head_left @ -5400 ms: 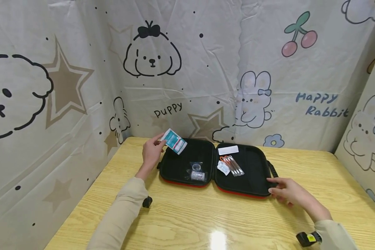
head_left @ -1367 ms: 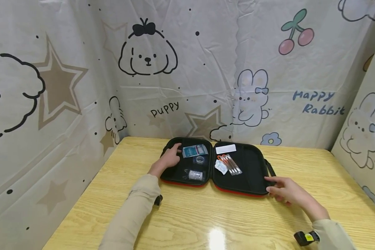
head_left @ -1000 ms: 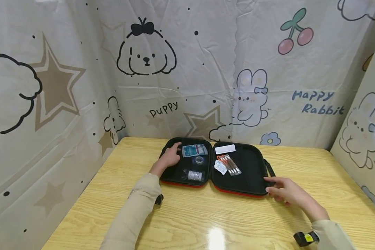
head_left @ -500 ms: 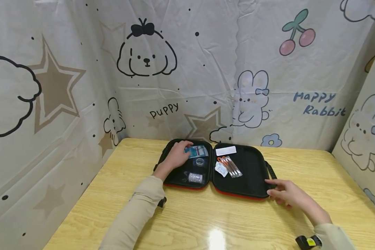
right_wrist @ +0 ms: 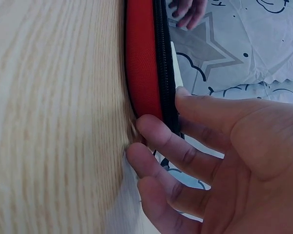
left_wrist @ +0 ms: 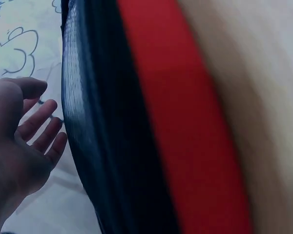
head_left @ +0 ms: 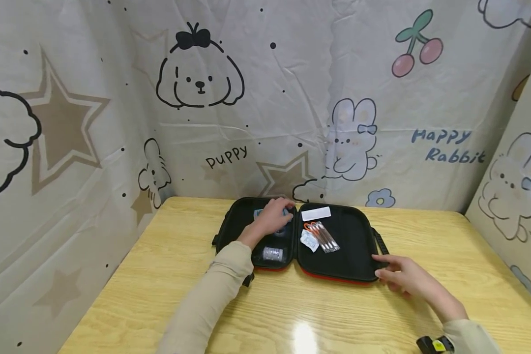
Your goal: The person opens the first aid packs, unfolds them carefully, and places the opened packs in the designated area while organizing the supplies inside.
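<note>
A black zip case with red sides lies unfolded on the table. My left hand is over its left half, fingers loosely bent, with nothing between them in the left wrist view. Beneath that hand a blue-and-white packet shows only in part, and the clear-wrapped ring-shaped roll is mostly covered. A white roll in clear wrap lies nearer the front. At the case's right front corner my right hand pinches the edge, thumb on the zipper rim and fingers against the red side.
In the right half lie a white strip, orange-handled scissors or tweezers, wrapped swabs and a small white packet. A black strap hangs off the right side. A printed cloth stands behind the wooden table.
My left hand put the blue packet down in the left half, let go of it, then moved right over it. My right hand has stayed at the case's corner.
</note>
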Motion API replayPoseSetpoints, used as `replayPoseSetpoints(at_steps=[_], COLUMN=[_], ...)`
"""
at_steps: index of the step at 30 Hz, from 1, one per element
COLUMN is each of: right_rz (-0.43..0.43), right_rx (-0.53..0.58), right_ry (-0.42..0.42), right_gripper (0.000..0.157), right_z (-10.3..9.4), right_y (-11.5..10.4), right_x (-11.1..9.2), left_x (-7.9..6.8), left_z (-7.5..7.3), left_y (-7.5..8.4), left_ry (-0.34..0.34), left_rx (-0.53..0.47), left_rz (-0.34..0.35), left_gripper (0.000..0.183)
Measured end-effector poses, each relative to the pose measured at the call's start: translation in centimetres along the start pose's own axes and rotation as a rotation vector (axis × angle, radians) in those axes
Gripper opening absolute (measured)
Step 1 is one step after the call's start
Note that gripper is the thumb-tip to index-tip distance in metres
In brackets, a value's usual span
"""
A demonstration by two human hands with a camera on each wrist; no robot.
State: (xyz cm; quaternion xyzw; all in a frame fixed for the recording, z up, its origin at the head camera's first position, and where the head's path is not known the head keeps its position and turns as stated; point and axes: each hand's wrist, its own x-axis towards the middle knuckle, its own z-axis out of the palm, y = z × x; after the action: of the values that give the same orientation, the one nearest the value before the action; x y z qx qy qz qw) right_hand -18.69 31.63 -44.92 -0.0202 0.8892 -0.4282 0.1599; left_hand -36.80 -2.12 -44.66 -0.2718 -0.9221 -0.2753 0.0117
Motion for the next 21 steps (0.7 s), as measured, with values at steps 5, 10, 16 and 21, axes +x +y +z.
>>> replayPoseSetpoints(at_steps=[5,10,16,21], right_rz=[-0.014,-0.018,-0.008,0.004], right_rx=[-0.001,0.002,-0.033,-0.007], right_ry=[-0.004,-0.001,0.014,0.007], right_gripper=[0.062,0.062,0.062,0.062], right_z=[0.1,-0.1,-0.1,-0.1], right_y=[-0.1,0.0,0.1,0.1], right_x=[0.0,-0.2,0.0,0.1], left_x=[1.4,2.6,3.5,4.0], left_z=[0.8,1.2,1.6,2.3], left_y=[0.9,1.6,1.9,2.0], left_ry=[-0.020,-0.038,-0.064,-0.091], left_rx=[-0.005,-0.022,-0.072,-0.029], left_rz=[-0.012,-0.007,0.014,-0.011], left_gripper=[0.037,0.038,0.039,0.040])
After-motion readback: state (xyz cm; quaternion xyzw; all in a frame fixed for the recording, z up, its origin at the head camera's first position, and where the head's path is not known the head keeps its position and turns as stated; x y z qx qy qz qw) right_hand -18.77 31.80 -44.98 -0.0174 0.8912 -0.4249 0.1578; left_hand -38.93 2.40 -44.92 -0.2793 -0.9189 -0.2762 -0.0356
